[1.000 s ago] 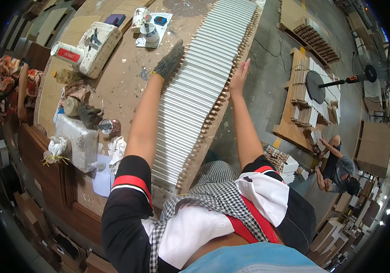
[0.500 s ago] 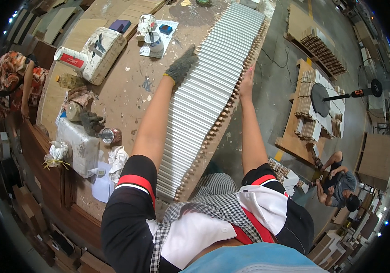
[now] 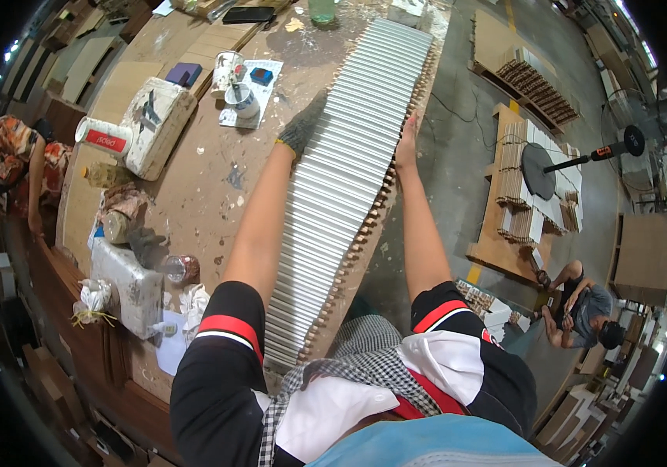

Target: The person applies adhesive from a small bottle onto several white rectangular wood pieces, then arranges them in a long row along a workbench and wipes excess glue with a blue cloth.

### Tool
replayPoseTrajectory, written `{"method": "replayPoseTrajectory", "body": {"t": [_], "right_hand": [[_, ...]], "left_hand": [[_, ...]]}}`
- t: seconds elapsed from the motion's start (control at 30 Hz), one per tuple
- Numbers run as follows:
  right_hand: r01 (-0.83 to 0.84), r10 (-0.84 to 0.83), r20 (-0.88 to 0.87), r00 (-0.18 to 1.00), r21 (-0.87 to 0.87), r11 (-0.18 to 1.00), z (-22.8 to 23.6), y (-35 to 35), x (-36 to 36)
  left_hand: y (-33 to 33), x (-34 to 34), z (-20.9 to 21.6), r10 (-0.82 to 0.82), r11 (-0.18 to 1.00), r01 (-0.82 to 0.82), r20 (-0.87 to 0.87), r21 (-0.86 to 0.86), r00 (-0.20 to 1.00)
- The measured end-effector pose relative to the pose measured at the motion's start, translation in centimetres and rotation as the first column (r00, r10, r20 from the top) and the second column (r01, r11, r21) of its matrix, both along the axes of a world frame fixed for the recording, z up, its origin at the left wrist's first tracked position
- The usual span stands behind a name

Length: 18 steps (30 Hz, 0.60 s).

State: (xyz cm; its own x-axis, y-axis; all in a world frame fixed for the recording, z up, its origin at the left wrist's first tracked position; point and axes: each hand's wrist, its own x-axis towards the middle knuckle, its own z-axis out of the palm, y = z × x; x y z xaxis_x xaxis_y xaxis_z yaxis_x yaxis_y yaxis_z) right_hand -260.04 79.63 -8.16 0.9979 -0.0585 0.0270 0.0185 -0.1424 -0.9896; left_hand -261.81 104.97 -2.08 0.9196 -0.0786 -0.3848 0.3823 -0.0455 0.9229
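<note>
A long row of narrow white slats (image 3: pixel 349 156) with brown wooden ends lies side by side across the worktable (image 3: pixel 213 167). My left hand (image 3: pixel 302 126), in a dark grey knit glove, rests along the row's left edge with its fingers stretched forward. Bare, my right hand (image 3: pixel 406 146) lies against the brown ends on the right edge, fingers extended and pointing away from me. Neither hand is wrapped round anything. The slats' ends beneath the glove are partly hidden.
Left of the row are a paint-stained cup (image 3: pixel 242 103), a white can (image 3: pixel 227 68), a small blue box (image 3: pixel 261 75), a stained white block (image 3: pixel 161 128) and a jar (image 3: pixel 181 268). A fan (image 3: pixel 537 170) and stacked slats stand right. One person (image 3: pixel 589 317) sits right; another is left.
The whole view has shifted slightly, so the table appears lower and further left, and a dark phone shows at the far edge. Both hands remain against the row's sides.
</note>
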Motion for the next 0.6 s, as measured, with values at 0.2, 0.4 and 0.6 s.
{"method": "replayPoseTrajectory", "body": {"t": [0.2,0.4,0.6], "right_hand": [[-0.008,0.008,0.000,1.000,0.191,0.981,1.1,-1.4,-0.2],[0.049,-0.069,0.091,0.993,0.207,0.977,4.8,-6.9,-11.0],[-0.018,0.074,-0.292,0.953,0.190,0.982,7.5,-6.3,-29.7]], "left_hand": [[1.4,-0.7,0.0,0.081,0.995,-0.086,-0.095,-0.041,0.992],[6.4,-16.2,3.2,0.010,0.982,-0.080,0.372,0.173,0.928],[11.9,-38.6,4.9,-0.132,0.843,0.032,0.149,0.537,0.980]]}}
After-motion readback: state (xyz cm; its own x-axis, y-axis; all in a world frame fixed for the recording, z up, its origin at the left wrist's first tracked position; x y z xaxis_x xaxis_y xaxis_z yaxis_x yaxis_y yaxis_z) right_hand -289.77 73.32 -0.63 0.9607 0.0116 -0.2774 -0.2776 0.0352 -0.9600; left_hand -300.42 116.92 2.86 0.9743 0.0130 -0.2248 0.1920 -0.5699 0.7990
